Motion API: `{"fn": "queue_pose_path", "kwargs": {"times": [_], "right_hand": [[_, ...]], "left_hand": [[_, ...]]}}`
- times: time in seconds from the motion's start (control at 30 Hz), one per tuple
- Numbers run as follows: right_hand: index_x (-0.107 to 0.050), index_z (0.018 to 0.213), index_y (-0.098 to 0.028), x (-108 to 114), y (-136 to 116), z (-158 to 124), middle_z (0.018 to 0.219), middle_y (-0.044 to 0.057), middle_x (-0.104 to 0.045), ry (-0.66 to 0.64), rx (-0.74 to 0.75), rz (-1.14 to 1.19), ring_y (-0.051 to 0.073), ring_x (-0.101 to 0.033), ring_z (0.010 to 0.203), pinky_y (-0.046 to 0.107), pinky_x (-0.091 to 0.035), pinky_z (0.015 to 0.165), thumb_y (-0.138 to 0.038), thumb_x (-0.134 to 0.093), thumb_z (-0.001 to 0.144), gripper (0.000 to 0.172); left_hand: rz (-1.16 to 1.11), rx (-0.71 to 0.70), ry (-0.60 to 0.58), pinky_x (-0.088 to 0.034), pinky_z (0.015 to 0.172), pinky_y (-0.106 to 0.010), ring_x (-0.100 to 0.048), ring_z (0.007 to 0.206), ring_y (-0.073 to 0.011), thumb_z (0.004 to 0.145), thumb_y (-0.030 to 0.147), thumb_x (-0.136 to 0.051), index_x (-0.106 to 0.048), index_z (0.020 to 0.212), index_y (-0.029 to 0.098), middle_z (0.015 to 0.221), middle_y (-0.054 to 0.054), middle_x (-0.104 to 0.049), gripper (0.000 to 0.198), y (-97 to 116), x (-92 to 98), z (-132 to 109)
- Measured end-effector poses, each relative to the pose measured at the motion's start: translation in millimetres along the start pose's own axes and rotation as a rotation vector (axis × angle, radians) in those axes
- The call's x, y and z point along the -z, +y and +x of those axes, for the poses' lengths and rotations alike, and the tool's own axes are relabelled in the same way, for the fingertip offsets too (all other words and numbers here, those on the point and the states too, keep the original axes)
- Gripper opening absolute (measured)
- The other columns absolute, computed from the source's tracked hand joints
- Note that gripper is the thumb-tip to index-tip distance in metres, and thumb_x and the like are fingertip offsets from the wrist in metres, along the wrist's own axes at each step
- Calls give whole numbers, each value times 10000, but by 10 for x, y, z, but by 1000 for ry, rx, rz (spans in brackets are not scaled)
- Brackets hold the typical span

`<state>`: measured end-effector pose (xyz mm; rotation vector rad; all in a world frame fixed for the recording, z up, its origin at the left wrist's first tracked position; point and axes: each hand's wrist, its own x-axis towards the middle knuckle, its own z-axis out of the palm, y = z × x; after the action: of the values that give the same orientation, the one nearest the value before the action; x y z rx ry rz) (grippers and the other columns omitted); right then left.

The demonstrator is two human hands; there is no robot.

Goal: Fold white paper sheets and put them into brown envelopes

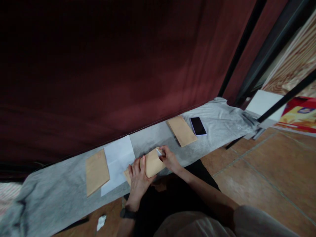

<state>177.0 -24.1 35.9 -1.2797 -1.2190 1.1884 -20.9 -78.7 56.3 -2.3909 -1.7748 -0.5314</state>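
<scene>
A brown paper envelope (153, 163) lies at a slant on the grey cloth, its body bulging slightly. My left hand (138, 172) rests flat over its left end, fingers stretched out and the thumb along the paper. At the right end, my right hand (169, 158) is closed in a pinch at the envelope's mouth. A bit of white paper (159, 152) shows there beside the fingertips; the rest of it is hidden. Left of my hands, a creased white sheet (118, 161) lies partly beneath a second brown envelope (97, 171).
The grey cloth (59, 187) covers a long narrow bench against a dark red surface (138, 82). Farther right lie another brown envelope (182, 131) and a phone (198, 126). Black poles (240, 49) and a red box (300, 113) stand right. A white scrap (101, 223) lies on the tiled floor.
</scene>
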Motion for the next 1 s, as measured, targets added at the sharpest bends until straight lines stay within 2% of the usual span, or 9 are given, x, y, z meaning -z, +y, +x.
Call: {"fn": "queue_pose_path", "kwargs": {"times": [0.1, 0.2, 0.27, 0.37, 0.43, 0.53, 0.6, 0.7, 1.0], "right_hand": [[-599, 1207, -257, 0, -2, 33, 810, -43, -657, 35, -129, 185, 152, -589, 690, 257, -459, 637, -156, -659, 669, 551], [-672, 972, -229, 23, 6, 72, 756, -12, -684, 13, -241, 360, 172, -625, 681, 280, -493, 629, -271, -676, 692, 284], [-661, 837, -222, 49, 21, 90, 688, 3, -678, 26, -268, 405, 189, -638, 651, 295, -502, 602, -368, -670, 713, 192], [-641, 777, -222, 73, 46, 96, 677, 24, -694, 85, -278, 440, 210, -664, 655, 303, -509, 581, -446, -684, 695, 242], [-642, 789, -219, 59, 54, 82, 719, 39, -725, 110, -285, 462, 223, -688, 681, 303, -516, 581, -461, -692, 677, 271], [-655, 831, -212, 5, 51, 32, 774, 51, -756, 114, -293, 476, 236, -714, 727, 298, -525, 588, -432, -692, 654, 285], [-664, 864, -208, -20, 44, -7, 817, 57, -770, 101, -288, 475, 237, -721, 758, 297, -538, 609, -406, -682, 643, 298], [-669, 914, -208, 16, 33, -41, 882, 60, -775, 77, -271, 452, 235, -718, 791, 307, -560, 646, -405, -670, 640, 338], [-656, 919, -213, 325, 144, 77, 774, 33, -712, 58, -206, 168, 224, -687, 687, 354, -601, 618, -470, -645, 757, 305]], "left_hand": [[-18, -9, -9, -174, 1216, -640, -322, 1483, -400, 798, 475, -735, -201, 1609, 172, 1548, -226, -403, 1017, 15, 8, 27], [-67, 33, 28, -154, 1213, -669, -195, 1543, -414, 841, 556, -685, -179, 1619, 205, 1643, -219, -274, 992, 52, 17, 13], [-143, 167, 136, -166, 1216, -664, -156, 1557, -409, 874, 603, -631, -165, 1622, 197, 1669, -229, -203, 971, 78, -3, -24], [-408, 546, 308, -254, 1223, -598, -168, 1560, -388, 875, 629, -618, -173, 1615, 174, 1676, -240, -156, 976, 109, -85, -73], [-748, 816, 304, -368, 1184, -556, -315, 1517, -359, 888, 602, -614, -272, 1573, 203, 1637, -219, -283, 863, 146, -159, -59], [-1391, 1038, 83, -536, 1044, -488, -638, 1255, -289, 917, 501, -602, -550, 1301, 207, 1344, -174, -635, 486, 262, -254, 52], [-1627, 1074, -36, -591, 945, -432, -727, 1067, -241, 876, 407, -664, -615, 1078, 199, 1149, -131, -725, 294, 367, -299, 162], [-1646, 1072, -18, -611, 799, -347, -747, 876, -183, 770, 256, -737, -603, 947, 204, 995, -63, -752, 228, 487, -347, 324], [-1447, 968, -33, -552, 667, -291, -709, 784, -180, 713, 214, -662, -615, 995, 198, 913, -36, -737, 287, 345, -460, 661]]}}
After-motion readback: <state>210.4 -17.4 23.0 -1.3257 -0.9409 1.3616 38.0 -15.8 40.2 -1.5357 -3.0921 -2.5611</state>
